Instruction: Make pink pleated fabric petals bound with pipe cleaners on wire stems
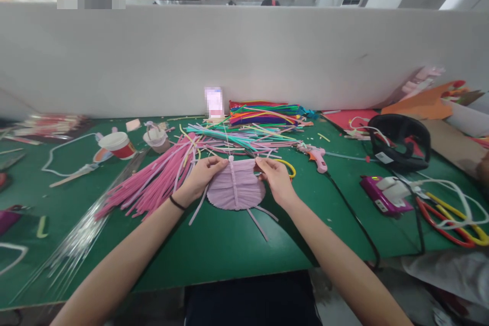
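Observation:
A rounded lilac piece made of pipe cleaners (219, 191) is held up above the green table, a raised rib running down its middle. My left hand (202, 175) pinches its upper left edge between thumb and fingers. At the upper right edge my right hand (277, 177) pinches the same piece. Loose lilac pipe cleaners (259, 225) stick out below it. Beside my left hand lies a bundle of pink pipe cleaners (153, 188). Yellow-handled scissors (289, 168) lie partly hidden behind my right hand.
A pink glue gun (318, 158) lies to the right, its black cord running to the front edge. Farther right are a purple power strip (384, 204) and a black visor-like object (401, 137). A paper cup (118, 145) and clear thin rods (86, 229) are left; multicoloured pipe cleaners (263, 114) lie behind.

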The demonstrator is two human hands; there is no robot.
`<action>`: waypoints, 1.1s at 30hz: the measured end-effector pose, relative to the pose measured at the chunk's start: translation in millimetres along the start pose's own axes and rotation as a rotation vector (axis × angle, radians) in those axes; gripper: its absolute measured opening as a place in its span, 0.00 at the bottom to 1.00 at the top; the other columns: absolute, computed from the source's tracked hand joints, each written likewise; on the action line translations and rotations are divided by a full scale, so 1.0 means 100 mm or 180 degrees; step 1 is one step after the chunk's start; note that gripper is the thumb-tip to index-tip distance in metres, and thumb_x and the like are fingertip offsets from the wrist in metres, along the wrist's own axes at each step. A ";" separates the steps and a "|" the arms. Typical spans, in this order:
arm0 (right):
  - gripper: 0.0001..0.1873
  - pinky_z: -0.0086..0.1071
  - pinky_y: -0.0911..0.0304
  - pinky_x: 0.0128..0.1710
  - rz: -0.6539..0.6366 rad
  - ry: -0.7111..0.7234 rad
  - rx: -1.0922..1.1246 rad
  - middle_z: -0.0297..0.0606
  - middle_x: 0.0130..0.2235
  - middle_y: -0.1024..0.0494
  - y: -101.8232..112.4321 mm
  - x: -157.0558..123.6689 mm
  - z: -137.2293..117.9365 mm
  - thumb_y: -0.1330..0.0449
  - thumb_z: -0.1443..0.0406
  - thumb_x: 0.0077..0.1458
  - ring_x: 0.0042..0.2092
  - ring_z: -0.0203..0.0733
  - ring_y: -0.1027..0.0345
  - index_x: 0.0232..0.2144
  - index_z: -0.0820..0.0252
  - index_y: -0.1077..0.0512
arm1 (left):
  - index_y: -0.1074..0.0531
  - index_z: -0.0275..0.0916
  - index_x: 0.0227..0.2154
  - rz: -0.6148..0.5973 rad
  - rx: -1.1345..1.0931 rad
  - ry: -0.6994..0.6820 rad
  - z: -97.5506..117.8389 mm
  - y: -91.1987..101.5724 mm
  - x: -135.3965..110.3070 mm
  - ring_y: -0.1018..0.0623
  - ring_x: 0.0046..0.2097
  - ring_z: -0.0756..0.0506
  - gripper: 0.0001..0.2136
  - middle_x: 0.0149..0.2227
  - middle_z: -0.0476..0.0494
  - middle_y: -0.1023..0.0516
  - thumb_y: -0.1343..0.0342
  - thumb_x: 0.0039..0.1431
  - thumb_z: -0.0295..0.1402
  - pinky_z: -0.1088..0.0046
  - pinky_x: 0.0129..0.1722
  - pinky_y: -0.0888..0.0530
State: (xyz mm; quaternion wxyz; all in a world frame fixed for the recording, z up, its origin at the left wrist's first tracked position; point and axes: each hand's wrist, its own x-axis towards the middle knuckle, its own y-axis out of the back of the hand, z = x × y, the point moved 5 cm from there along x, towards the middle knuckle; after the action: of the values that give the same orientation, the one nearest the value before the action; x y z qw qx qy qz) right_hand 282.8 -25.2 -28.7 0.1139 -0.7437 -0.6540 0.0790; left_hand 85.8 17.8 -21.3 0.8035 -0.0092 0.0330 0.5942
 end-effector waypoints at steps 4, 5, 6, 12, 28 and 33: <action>0.17 0.25 0.40 0.22 -0.0018 0.0168 -0.0263 0.35 0.27 0.25 0.00 0.00 -0.03 0.36 0.52 0.46 0.32 0.38 0.31 0.29 0.60 0.24 | 0.29 0.35 0.24 0.0015 -0.0105 -0.0009 -0.02 0.00 0.00 0.33 0.27 0.52 0.17 0.24 0.52 0.31 0.35 0.44 0.45 0.78 0.27 0.37; 0.17 0.25 0.40 0.22 -0.0021 0.0206 -0.0344 0.35 0.27 0.25 0.00 0.00 -0.03 0.36 0.51 0.45 0.31 0.38 0.32 0.29 0.60 0.24 | 0.29 0.35 0.24 0.0031 -0.0111 -0.0005 -0.02 0.00 0.00 0.33 0.26 0.52 0.17 0.24 0.52 0.31 0.35 0.44 0.45 0.78 0.27 0.37; 0.17 0.25 0.40 0.22 -0.0036 0.0239 -0.0421 0.35 0.27 0.25 -0.01 -0.01 -0.03 0.36 0.51 0.45 0.31 0.37 0.32 0.30 0.60 0.24 | 0.29 0.35 0.24 0.0047 -0.0104 -0.0003 -0.02 0.00 0.01 0.33 0.26 0.52 0.17 0.23 0.52 0.31 0.35 0.43 0.45 0.78 0.26 0.38; 0.16 0.27 0.39 0.23 -0.0032 0.0604 -0.0864 0.34 0.27 0.25 -0.03 -0.06 -0.11 0.39 0.52 0.51 0.28 0.37 0.33 0.31 0.59 0.25 | 0.28 0.35 0.22 -0.0018 0.0074 -0.0031 0.02 0.02 0.01 0.35 0.24 0.53 0.16 0.22 0.52 0.31 0.34 0.43 0.45 0.77 0.25 0.39; 0.21 0.31 0.37 0.28 0.0591 0.0566 -0.1011 0.34 0.27 0.27 0.14 -0.01 0.01 0.42 0.46 0.49 0.29 0.38 0.35 0.27 0.58 0.31 | 0.28 0.37 0.40 -0.0012 -0.0703 0.0553 -0.15 -0.22 -0.30 0.22 0.35 0.45 0.21 0.35 0.44 0.21 0.32 0.43 0.39 0.70 0.36 0.27; 0.21 0.29 0.36 0.28 0.0450 0.0183 -0.0435 0.33 0.28 0.26 0.11 -0.01 0.08 0.39 0.46 0.46 0.30 0.37 0.33 0.28 0.58 0.30 | 0.28 0.37 0.35 0.0392 -0.0903 0.0198 -0.17 -0.13 -0.26 0.22 0.34 0.46 0.17 0.33 0.45 0.21 0.34 0.45 0.41 0.72 0.35 0.27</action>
State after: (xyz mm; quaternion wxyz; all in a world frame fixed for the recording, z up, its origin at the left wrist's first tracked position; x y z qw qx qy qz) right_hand 291.6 -26.7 -39.3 0.0758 -0.7959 -0.6003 0.0206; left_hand 90.2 -11.5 -37.0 0.7548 -0.1390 -0.0259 0.6405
